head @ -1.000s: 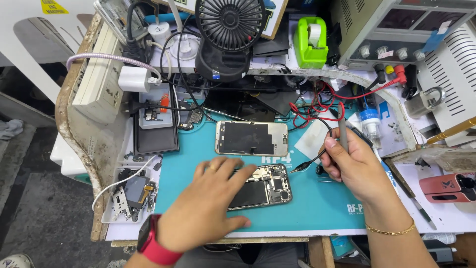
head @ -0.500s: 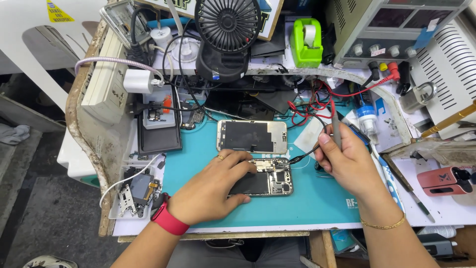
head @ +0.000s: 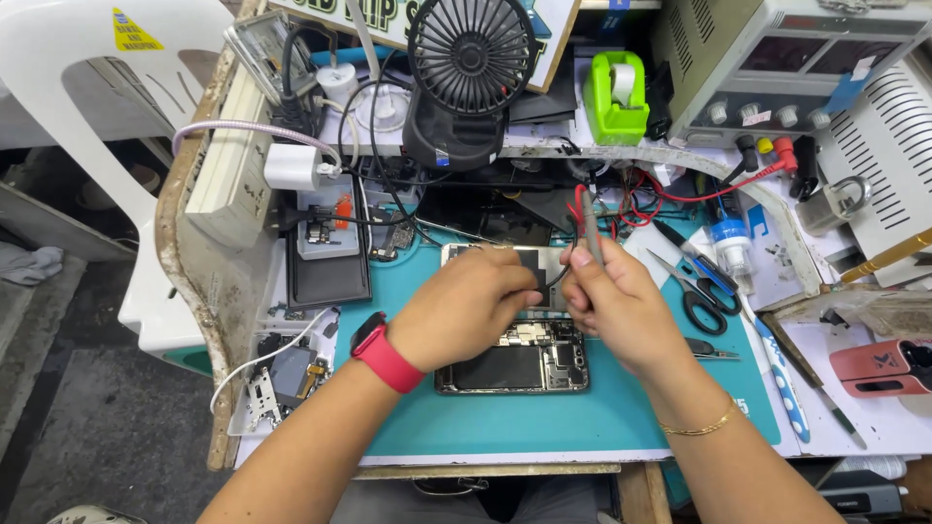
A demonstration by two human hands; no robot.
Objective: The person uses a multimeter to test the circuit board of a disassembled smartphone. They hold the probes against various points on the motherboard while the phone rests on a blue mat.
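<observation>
- My left hand (head: 464, 309) sat curled, knuckles up, over the top end of the opened phone (head: 513, 358); fingers bent down onto it, tips hidden under the hand, so couldn't tell if they pinched anything.
- My right hand (head: 621, 311) was closed round a thin grey probe (head: 590, 221), thumb & forefinger pinched tight on it, shaft sticking up & tilted a bit left. Other fingers folded in, no gap.
- Both hands nearly touched, just above the phone's upper edge.
- Phone lay flat on the teal mat (head: 602, 417), back off, battery & board showing, approx. mid-mat, right below my hands.
- Behind my hands, a second flat part, the screen (head: 505, 257), lay on the mat, mostly covered by my fingers.
- Red watch (head: 381, 354) on left wrist, gold bracelet (head: 701, 425) on right.
- Scissors (head: 694, 296) w/ black handles lay on the mat's right side, near my right hand, not touching.
- Tweezers (head: 714, 349) lay just right of my right wrist.
- Red leads (head: 631, 204) ran from behind the probe toward the power supply (head: 777, 58) at top right.
- Black fan (head: 471, 68) stood at the back, centre; green tape dispenser (head: 614, 97) just right of it.
- Dark tray (head: 328, 257) w/ small parts sat left of the mat.
</observation>
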